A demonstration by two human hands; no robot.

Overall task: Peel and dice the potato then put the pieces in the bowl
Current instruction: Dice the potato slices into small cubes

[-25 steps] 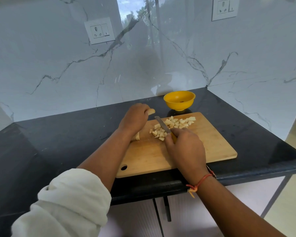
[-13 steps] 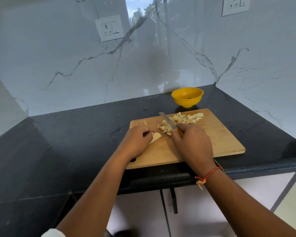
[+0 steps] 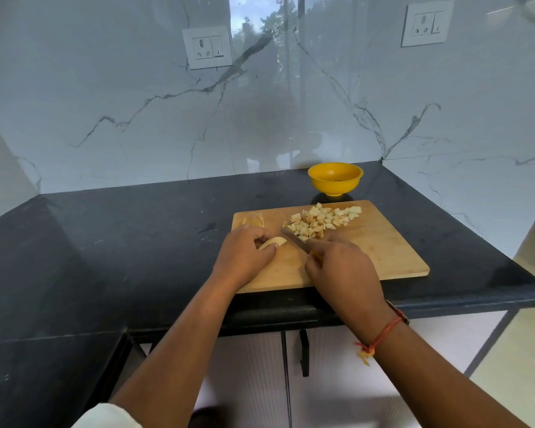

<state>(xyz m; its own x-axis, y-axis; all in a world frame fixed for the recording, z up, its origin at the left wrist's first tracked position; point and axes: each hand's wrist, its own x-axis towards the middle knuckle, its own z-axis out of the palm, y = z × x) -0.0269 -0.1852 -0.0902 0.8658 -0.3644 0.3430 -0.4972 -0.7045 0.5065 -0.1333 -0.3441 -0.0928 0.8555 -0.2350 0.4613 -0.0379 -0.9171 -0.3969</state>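
so there's a wooden board [image 3: 368, 251] sitting on a black counter [image 3: 121, 242], right at the front edge. left hand [image 3: 244, 257] is curled over a pale potato slice [image 3: 274, 242] near the middle-left of the board, fingers pinching it down against the wood, only the tip of the slice poking out past the knuckles. right hand [image 3: 343, 273] is wrapped tight round the handle of a knife [image 3: 294, 239], handle's basically buried in the fist so can't see much of it. blade points away and to the left, tip sitting just beside the slice, can't tell if it's actually touching it.

behind the blade there's a heap of dice [image 3: 322, 220] spread toward the far right part of the board, all pale cubes, kinda uneven. another potato chunk [image 3: 254, 220] lies on its own at the far left corner of the board.

yellow bowl [image 3: 335, 178] is on the counter just past the board's far edge, near the marble wall [image 3: 136, 103], no potato pieces visible in it, just some small dark speck at the bottom. red thread band [image 3: 380, 336] on the right wrist.
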